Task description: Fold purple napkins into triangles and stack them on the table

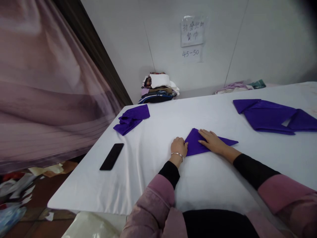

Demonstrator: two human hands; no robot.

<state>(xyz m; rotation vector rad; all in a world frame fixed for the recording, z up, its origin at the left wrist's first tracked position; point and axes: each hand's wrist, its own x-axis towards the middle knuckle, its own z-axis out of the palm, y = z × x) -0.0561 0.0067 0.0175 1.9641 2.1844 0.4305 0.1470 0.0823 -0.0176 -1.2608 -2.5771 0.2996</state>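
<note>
A purple cloth napkin (196,145), folded into a pointed shape, lies on the white-covered table (158,185) in front of me. My left hand (179,147), with a bracelet at the wrist, is curled at the napkin's left edge, its fingertips closed on the cloth. Across the napkin's upper middle my right hand (211,140) lies flat, fingers stretched out and pressing on the fabric. The napkin's long thin tip sticks out to the right beyond that hand. Part of the cloth is hidden under both hands.
A crumpled purple cloth (133,117) lies at the table's far left, with a black phone (112,157) nearer me. More folded purple cloth (268,115) spreads at the right. Behind the table stand a clothes pile (159,87) and a wall with a paper sign (192,31). A curtain (49,89) hangs left.
</note>
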